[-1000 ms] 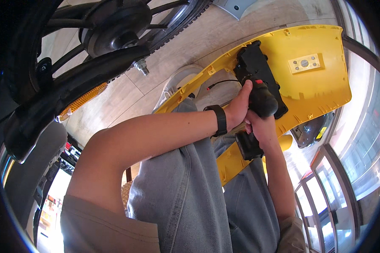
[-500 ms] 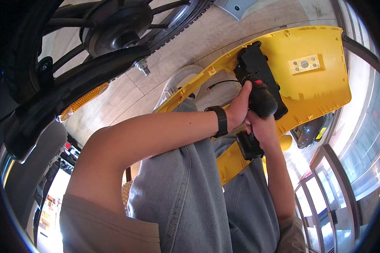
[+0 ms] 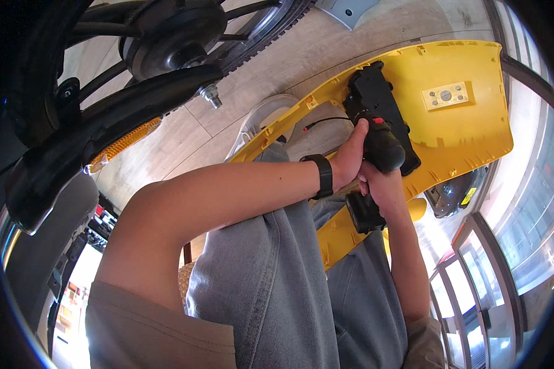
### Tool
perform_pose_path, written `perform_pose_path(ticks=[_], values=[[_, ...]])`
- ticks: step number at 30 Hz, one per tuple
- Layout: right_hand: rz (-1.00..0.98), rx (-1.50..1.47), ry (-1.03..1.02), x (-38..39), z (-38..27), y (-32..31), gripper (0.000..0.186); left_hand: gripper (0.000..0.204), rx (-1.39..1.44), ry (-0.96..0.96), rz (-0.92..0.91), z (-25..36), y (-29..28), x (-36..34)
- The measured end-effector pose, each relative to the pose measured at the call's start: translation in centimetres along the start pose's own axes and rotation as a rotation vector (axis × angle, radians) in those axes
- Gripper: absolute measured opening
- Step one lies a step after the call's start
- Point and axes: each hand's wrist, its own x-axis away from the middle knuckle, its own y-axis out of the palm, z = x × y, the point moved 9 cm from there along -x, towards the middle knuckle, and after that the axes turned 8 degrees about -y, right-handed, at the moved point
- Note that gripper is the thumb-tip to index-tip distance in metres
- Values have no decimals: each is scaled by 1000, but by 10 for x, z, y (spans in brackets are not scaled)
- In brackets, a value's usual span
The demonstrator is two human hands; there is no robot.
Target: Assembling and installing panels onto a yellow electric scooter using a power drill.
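Note:
Both my hands grip a black cordless drill with a red switch and a boxy battery at its base. My left hand is closed on its front body, thumb along the top. My right hand is wrapped round its handle just below. The drill's nose is down at a black plastic housing on the inner side of a curved yellow panel, which lies across my legs and above my foot. A thin black cable with a red tip sticks out left of the housing. The drill's bit is hidden.
A black wheel and tube with an axle bolt hang at the upper left, beside an orange reflector. A grey part lies on the tiled floor. A glossy black object is beyond the panel, near glass doors.
The yellow panel and housing have shifted very slightly down and right in view, with the drill. My hands keep the same grip on the drill.

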Motion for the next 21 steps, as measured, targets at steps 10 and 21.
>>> perform_pose_path(ticks=[10, 21], values=[[8, -4, -10, -3, 7, -3, 11, 72, 8, 55, 66, 7, 4, 2], [-7, 15, 2, -4, 8, -1, 5, 69, 48, 87, 28, 5, 0, -3]])
